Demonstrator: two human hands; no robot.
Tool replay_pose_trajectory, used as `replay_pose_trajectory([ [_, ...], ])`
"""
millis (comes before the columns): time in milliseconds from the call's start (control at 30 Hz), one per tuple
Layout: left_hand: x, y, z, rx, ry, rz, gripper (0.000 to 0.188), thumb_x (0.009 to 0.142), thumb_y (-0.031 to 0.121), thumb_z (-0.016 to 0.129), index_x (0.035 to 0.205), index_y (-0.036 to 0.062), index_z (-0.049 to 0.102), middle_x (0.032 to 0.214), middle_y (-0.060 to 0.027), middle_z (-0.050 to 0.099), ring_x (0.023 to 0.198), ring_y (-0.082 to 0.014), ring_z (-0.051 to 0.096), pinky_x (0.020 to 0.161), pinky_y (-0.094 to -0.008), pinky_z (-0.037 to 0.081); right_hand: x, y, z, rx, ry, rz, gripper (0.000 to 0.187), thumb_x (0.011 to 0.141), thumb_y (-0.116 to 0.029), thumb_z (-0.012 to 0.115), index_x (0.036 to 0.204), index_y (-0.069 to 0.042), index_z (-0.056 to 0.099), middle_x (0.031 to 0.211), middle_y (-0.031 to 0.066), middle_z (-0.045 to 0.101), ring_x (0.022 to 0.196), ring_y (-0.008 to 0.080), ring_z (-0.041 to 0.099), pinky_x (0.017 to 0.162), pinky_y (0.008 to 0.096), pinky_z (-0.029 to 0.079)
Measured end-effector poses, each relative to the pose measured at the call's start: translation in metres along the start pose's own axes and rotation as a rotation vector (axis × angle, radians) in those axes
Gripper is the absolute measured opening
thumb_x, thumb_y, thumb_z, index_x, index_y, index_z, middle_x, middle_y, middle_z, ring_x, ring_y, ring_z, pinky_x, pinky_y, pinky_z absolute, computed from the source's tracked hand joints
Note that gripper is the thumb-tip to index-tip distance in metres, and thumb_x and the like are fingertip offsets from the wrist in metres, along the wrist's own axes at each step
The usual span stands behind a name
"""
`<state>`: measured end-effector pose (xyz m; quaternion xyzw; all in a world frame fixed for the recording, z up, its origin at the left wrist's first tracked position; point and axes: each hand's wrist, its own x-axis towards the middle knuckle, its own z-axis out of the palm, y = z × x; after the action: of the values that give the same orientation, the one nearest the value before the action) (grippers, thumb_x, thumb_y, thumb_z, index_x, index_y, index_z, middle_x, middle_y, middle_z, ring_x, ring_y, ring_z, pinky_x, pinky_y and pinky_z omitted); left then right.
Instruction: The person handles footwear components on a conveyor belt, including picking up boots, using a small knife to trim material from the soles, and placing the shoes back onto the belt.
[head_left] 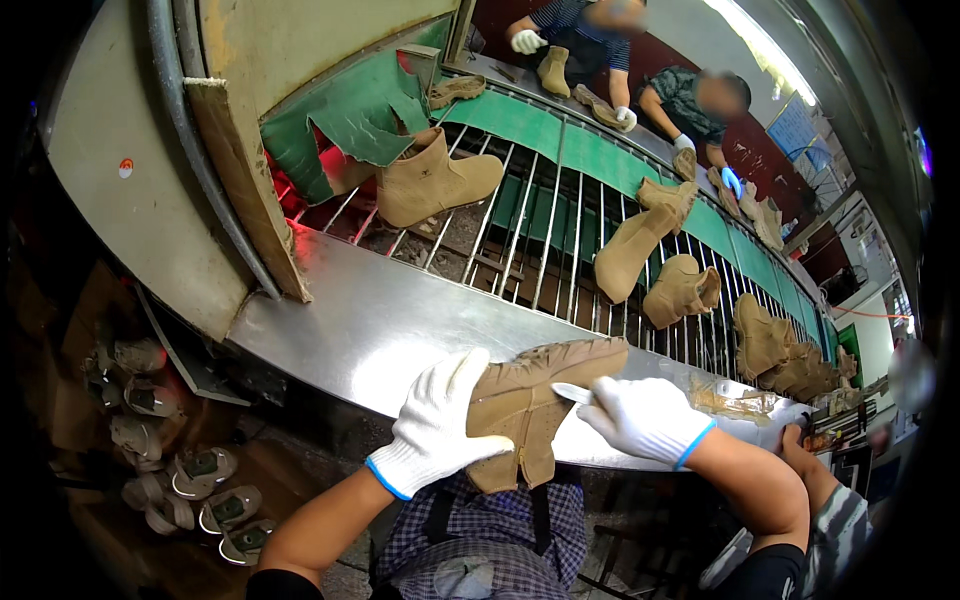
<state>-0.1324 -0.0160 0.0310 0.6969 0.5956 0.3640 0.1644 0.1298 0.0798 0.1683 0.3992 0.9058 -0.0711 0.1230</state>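
A tan boot [525, 412] lies tilted on its side above the near edge of the metal ledge, in front of my body. Its sole faces away from me, and a zipper shows on the shaft. My left hand [432, 425], in a white knit glove with a blue cuff, grips the boot from the left, thumb across the upper. Gloved the same way, my right hand [645, 420] is closed around a slim white tool [571, 392] with a rounded flat end. The tool's tip is at the boot's upper, close to the sole line; its exact kind is unclear.
Past the steel ledge [330, 290] runs a rack of metal rods [545, 240] carrying several tan boots [440, 180]. A torn green curtain [350, 135] hangs at a machine opening glowing red. Two gloved co-workers [590, 50] are across the rack. Several shoes [205, 470] sit lower left.
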Motion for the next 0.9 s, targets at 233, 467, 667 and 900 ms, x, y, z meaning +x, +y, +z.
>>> replay_pose_trajectory([
  [233,0.004,-0.009,0.011,-0.052,0.128,0.012,0.119,0.063,0.038,0.103,0.157,-0.0019,0.041,0.142,-0.0261,0.052,0.128,-0.0442,0.057,0.111,-0.0525,0.050,0.028,-0.033,0.014,0.109,0.032,0.096,0.043,0.107,-0.041,0.059,0.095,0.000,0.060,0.068,0.0226,0.069,0.063,0.0441,0.071,0.061,0.0533,0.058],
  [467,0.009,-0.009,0.005,-0.042,0.125,-0.060,0.111,0.067,0.036,0.101,0.156,0.0036,0.042,0.144,-0.0253,0.051,0.129,-0.0421,0.058,0.109,-0.0514,0.052,0.053,-0.027,-0.002,0.808,-0.305,0.327,0.055,0.109,-0.049,0.051,0.110,0.002,0.072,0.079,0.0128,0.072,0.069,0.0275,0.071,0.060,0.0398,0.058],
  [667,0.016,-0.012,0.007,-0.036,0.107,-0.027,0.112,0.067,0.038,0.101,0.157,0.0048,0.042,0.148,-0.0235,0.049,0.136,-0.0424,0.054,0.115,-0.0503,0.048,0.043,-0.006,0.019,0.187,0.007,0.065,0.051,0.108,-0.047,0.054,0.099,0.001,0.070,0.088,0.0217,0.076,0.077,0.0355,0.076,0.062,0.0463,0.059],
  [900,0.016,-0.016,0.011,-0.044,0.121,-0.057,0.109,0.070,0.036,0.099,0.158,0.0038,0.042,0.145,-0.0233,0.051,0.132,-0.0419,0.056,0.112,-0.0503,0.049,0.072,-0.049,-0.006,0.047,-0.034,0.005,0.037,0.104,-0.029,0.058,0.097,0.003,0.074,0.082,0.0261,0.076,0.077,0.0432,0.077,0.071,0.0508,0.062],
])
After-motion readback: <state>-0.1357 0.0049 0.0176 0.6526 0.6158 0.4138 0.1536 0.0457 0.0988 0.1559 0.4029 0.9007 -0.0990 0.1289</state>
